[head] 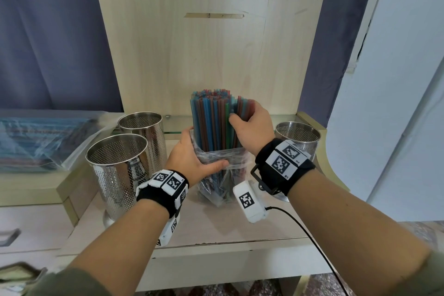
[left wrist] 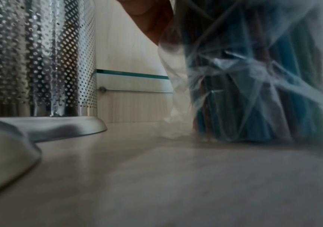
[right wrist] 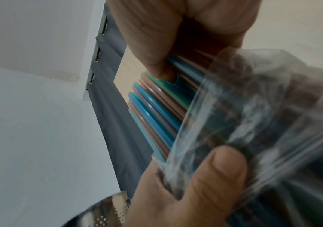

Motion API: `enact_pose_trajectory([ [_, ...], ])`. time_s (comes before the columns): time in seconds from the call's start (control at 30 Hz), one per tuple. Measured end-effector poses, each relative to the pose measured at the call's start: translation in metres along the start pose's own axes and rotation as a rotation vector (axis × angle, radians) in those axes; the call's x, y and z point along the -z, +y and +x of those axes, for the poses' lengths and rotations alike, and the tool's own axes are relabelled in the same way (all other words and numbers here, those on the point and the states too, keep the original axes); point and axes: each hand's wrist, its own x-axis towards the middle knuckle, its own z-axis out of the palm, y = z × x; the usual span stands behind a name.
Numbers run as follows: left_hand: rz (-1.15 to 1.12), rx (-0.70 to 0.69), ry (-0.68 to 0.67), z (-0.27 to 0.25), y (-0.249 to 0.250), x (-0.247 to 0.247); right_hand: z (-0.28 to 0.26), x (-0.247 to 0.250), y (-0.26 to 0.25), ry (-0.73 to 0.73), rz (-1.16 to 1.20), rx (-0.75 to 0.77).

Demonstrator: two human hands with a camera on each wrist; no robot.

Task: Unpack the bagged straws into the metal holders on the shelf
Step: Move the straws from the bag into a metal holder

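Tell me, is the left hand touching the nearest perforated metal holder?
Apart. The head view shows bare shelf between the left hand, which grips the clear plastic bag, and the nearest perforated metal holder.

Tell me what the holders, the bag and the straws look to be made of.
Holders: likely stainless steel, shiny and perforated, with mirror-like reflections.
Bag: thin clear plastic film; it crinkles and glints, and the contents show through.
Straws: probably plastic, with smooth matte tubes in blue, brown and green.
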Motion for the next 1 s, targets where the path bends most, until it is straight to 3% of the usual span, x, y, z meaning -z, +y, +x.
enact_pose_trajectory([
  [0.4,0.054,0.031,-0.008,0.001,0.000,0.000,0.008,0.005,-0.007,-0.058,0.024,-0.020],
  [0.67,0.086,0.050,-0.012,0.003,-0.003,-0.002,0.017,0.003,-0.015,-0.005,0.190,-0.146],
  [1.0,0.085,0.042,-0.001,0.004,-0.005,-0.003,0.040,0.016,-0.033,0.008,0.197,-0.131],
])
